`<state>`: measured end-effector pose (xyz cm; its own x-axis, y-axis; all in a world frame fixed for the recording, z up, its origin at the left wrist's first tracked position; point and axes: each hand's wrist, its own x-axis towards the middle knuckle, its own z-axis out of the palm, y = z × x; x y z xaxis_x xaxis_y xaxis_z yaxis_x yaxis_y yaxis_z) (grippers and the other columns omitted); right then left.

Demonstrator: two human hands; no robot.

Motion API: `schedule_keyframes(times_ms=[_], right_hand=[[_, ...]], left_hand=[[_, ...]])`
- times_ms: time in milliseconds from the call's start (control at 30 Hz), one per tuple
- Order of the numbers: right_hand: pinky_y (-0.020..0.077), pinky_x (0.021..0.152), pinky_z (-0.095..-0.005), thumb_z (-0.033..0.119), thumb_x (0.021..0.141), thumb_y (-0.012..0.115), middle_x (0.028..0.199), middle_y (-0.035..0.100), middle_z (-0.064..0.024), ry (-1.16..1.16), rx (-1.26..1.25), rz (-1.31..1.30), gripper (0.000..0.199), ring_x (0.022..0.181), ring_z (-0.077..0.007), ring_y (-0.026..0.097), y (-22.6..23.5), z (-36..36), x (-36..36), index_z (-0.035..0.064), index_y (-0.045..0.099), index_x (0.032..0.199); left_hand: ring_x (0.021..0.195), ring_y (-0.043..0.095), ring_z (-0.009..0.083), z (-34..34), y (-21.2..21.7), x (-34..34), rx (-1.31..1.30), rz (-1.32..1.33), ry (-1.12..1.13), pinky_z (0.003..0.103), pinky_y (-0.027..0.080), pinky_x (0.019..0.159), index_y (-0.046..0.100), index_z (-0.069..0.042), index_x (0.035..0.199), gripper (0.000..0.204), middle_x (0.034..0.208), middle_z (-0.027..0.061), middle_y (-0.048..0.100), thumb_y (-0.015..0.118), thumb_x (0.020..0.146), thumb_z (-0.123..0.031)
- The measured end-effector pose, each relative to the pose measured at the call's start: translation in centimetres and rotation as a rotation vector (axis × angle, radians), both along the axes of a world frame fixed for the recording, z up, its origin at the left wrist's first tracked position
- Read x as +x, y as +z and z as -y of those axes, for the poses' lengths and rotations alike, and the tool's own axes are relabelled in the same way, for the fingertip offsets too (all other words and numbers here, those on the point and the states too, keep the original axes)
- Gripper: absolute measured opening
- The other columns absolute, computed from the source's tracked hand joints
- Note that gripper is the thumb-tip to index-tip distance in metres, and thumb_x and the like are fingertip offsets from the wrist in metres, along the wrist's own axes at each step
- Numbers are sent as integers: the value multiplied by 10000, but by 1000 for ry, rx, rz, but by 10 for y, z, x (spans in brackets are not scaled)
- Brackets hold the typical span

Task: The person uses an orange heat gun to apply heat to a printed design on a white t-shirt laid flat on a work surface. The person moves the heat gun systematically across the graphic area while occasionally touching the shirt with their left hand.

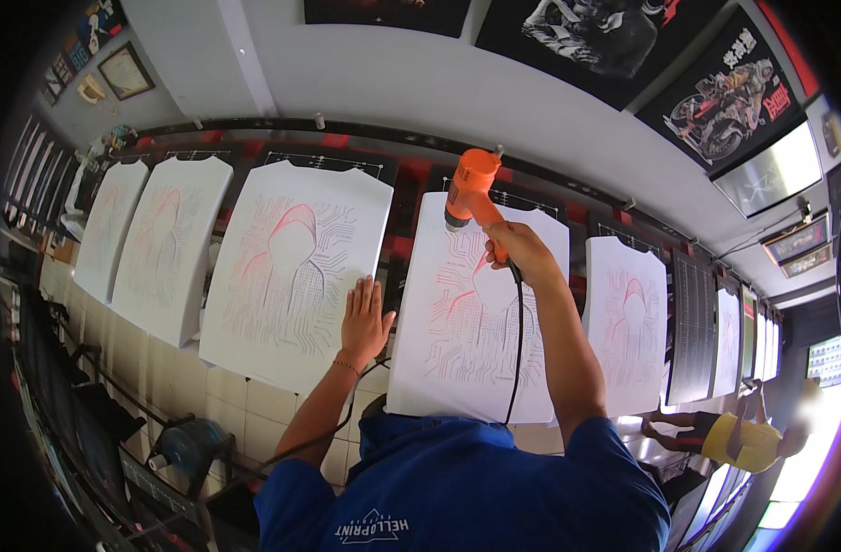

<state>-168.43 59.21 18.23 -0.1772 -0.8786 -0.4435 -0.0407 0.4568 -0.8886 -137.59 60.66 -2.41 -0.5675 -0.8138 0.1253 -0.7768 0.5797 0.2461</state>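
Note:
My right hand [524,250] is closed round the handle of an orange heat gun [477,184]. Its dark nozzle points down over the upper left part of a white shirt [419,322] laid flat on a board in front of me. That shirt bears a red and dark print of a hooded figure amid circuit-like lines. A black cord [520,340] hangs from the gun's handle across the shirt. My left hand [365,318], fingers stretched out, lies flat at the right edge of the neighbouring white shirt [232,317], which carries a like print.
More printed white shirts lie along the row, two at far left [167,267] and one on the right [623,340], beside a bare dark board [692,331]. A blue water jug [192,443] is at lower left. A person in yellow [743,442] stands at far right.

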Motion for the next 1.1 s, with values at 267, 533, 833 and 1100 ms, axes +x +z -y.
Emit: schedule_keyframes(times_ms=[267, 533, 833, 1100], right_hand=[[511, 610, -276, 340, 926, 606, 787, 581, -38, 42, 39, -36, 327, 670, -130, 599, -14, -3, -11, 13, 596, 927], [477, 582, -289, 281, 922, 599, 765, 576, -50, 66, 9, 31, 280, 654, -132, 574, -17, -11, -18, 3, 568, 926], [492, 580, -273, 317, 937, 605, 751, 573, -32, 86, -18, -21, 306, 628, -125, 586, -23, -8, -16, 15, 591, 888], [491, 586, -272, 295, 935, 608, 746, 574, -32, 75, 30, -14, 289, 633, -128, 589, -15, -9, -17, 9, 589, 897]], left_hand=[[1487, 197, 354, 25, 2, -4, 46, 9, -31, 474, 168, 1223, 254, 17, 1514, 724, 1599, 188, 220, 453, 1000, -453], [1477, 226, 350, 21, 7, -4, 19, 63, -13, 471, 180, 1222, 283, 0, 1509, 749, 1590, 178, 245, 482, 980, -492], [1466, 247, 365, 23, 2, -7, -1, 15, -18, 481, 201, 1213, 299, -8, 1502, 771, 1571, 196, 276, 521, 954, -502], [1455, 271, 372, 24, 8, -6, -5, -27, -22, 488, 222, 1204, 297, -9, 1502, 779, 1556, 202, 304, 542, 942, -493]])
